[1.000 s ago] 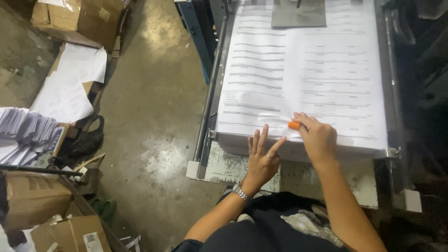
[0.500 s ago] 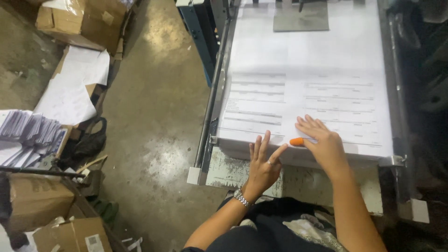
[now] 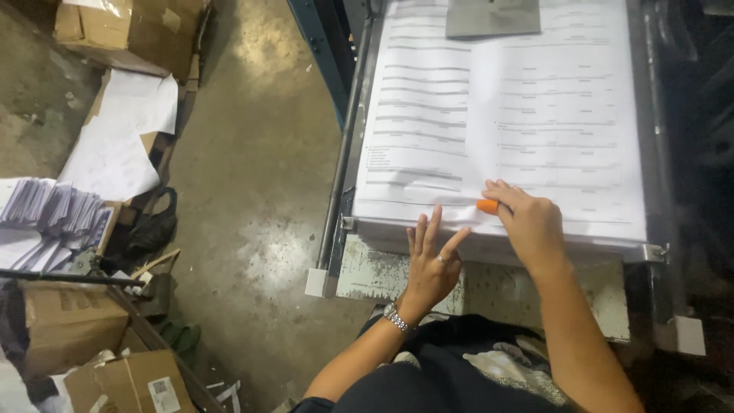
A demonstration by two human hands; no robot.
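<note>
From the head view, the person stands at a machine whose worktop (image 3: 489,287) carries a tall stack (image 3: 505,138) of printed white sheets. The right hand (image 3: 527,222) lies palm-down on the near edge of the stack, fingers curled lightly, the fingertip wearing an orange rubber cot (image 3: 487,206) pressed on the top sheet. That grip is closed on nothing; it only pushes on the paper, which puckers a little just left of the cot. The left hand (image 3: 432,260) hovers at the stack's front edge, fingers spread and straight, the forefinger reaching toward the puckered spot; it is open and holds nothing, though the fingertips seem to touch or nearly touch the paper edge. A ring and a metal bracelet (image 3: 394,317) show on that hand and wrist.

A grey plate (image 3: 492,17) rests on the far end of the stack. To the left, the concrete floor (image 3: 252,191) is littered: cardboard boxes (image 3: 130,27), loose white sheets (image 3: 122,145), a fanned bundle of paper (image 3: 46,210).

As I read it, the step in hand is lifting or counting sheets at the near corner: the cot drags the top sheet back to free its edge. The next move would call for the left fingers to slip under the raised edge and pinch it, without creasing the sheet or shifting the stack below.
</note>
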